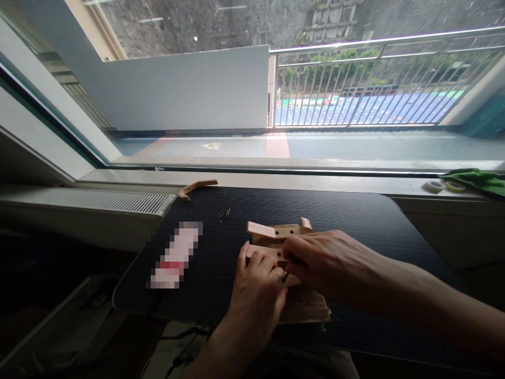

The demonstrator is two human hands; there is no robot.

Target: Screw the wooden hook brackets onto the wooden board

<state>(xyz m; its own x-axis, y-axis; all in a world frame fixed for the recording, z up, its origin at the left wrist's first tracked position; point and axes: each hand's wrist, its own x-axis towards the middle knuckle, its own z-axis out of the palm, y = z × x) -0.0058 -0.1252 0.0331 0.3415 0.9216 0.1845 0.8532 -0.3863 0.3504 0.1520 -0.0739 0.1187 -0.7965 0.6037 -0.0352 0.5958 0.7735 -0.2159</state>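
My left hand presses its curled fingers onto a pale wooden hook piece, holding it on a rough wooden block. From the right my right hand reaches across with thumb and fingers closed. A thin dark shaft pokes out of that pinch between the two hands; its full shape is hidden. Just behind lies a second wooden hook, with two dark holes and an upturned end, on the same wood. Part of the front hook is covered by my fingers.
The black table stands against a window sill. Several small screws and another curved wooden hook lie toward the back left. A blurred pink packet is on the left. Tape rolls and a green cloth rest on the sill.
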